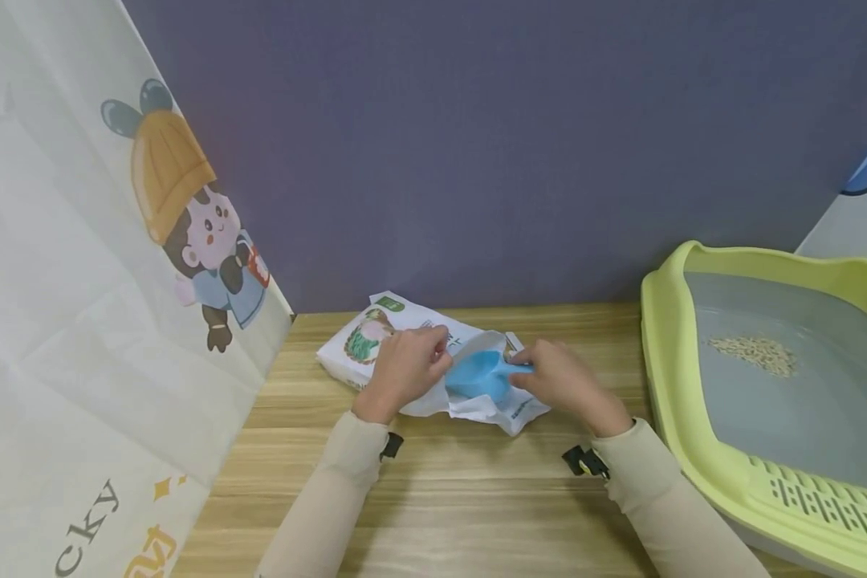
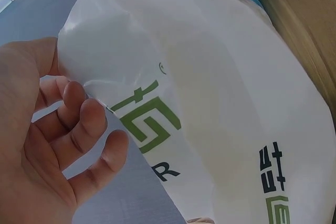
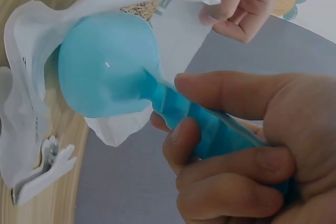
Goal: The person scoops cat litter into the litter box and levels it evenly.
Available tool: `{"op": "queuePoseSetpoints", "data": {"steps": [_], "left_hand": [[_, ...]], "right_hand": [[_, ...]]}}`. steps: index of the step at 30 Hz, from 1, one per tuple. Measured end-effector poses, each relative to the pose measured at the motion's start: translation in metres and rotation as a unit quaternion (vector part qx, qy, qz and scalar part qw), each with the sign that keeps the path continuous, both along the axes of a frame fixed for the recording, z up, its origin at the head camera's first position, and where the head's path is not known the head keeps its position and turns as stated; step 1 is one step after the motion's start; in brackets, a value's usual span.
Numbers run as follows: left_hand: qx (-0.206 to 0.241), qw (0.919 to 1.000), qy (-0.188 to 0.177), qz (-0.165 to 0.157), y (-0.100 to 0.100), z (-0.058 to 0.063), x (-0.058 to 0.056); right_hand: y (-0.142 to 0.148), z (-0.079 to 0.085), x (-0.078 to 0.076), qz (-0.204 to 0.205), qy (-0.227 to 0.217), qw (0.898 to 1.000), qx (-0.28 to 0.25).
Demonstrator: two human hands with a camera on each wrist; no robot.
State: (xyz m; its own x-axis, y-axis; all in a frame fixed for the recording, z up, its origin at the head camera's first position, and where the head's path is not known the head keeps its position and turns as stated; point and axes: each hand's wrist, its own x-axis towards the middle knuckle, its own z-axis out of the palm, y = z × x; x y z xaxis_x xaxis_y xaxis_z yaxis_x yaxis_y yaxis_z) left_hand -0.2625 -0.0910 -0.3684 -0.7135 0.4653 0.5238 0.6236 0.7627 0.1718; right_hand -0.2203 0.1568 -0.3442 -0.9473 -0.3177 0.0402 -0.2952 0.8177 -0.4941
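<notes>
A white printed plastic bag (image 1: pixel 422 317) lies on its side on the wooden table, its mouth toward the right. My left hand (image 1: pixel 405 365) pinches the edge of that mouth between thumb and index finger, the other fingers loosely bent in the left wrist view. The right hand (image 1: pixel 563 381) grips the ridged handle of a light blue scoop (image 1: pixel 480 373). Its bowl sits at the bag's mouth, with the bag's film around it. Tan pellets (image 3: pixel 140 10) show inside the bag beside the scoop in the right wrist view. The rounded underside of the bowl faces that camera.
At the right stands a yellow-green litter box (image 1: pixel 668 361) with a grey pan and a small heap of tan pellets (image 1: pixel 759 354). A small metal and white object (image 3: pixel 44 171) lies near the bag. A dark grey panel (image 1: pixel 477 160) rises behind the table (image 1: pixel 462 498).
</notes>
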Motion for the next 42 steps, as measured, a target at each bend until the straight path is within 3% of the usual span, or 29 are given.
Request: {"op": "queuePoseSetpoints", "data": {"steps": [5,15,25,33,42], "left_hand": [[0.001,1.0,0.004,-0.002,0.0,0.0,0.0],[0.008,0.9999,0.009,-0.002,0.0,0.0,0.0],[0.004,1.0,0.009,-0.001,-0.002,0.001,0.001],[0.0,1.0,0.004,-0.001,-0.002,0.002,0.002],[0.005,1.0,0.007,-0.002,-0.002,0.002,0.002]], "right_hand": [[-0.005,-0.004,-0.003,0.002,0.002,1.0,-0.003],[-0.014,-0.012,-0.01,0.017,0.046,0.999,-0.007],[-0.025,-0.023,-0.012,-0.019,0.028,0.999,-0.035],[-0.033,-0.032,-0.011,-0.031,0.049,0.997,-0.044],[-0.036,-0.038,-0.014,-0.047,0.043,0.996,-0.062]]}}
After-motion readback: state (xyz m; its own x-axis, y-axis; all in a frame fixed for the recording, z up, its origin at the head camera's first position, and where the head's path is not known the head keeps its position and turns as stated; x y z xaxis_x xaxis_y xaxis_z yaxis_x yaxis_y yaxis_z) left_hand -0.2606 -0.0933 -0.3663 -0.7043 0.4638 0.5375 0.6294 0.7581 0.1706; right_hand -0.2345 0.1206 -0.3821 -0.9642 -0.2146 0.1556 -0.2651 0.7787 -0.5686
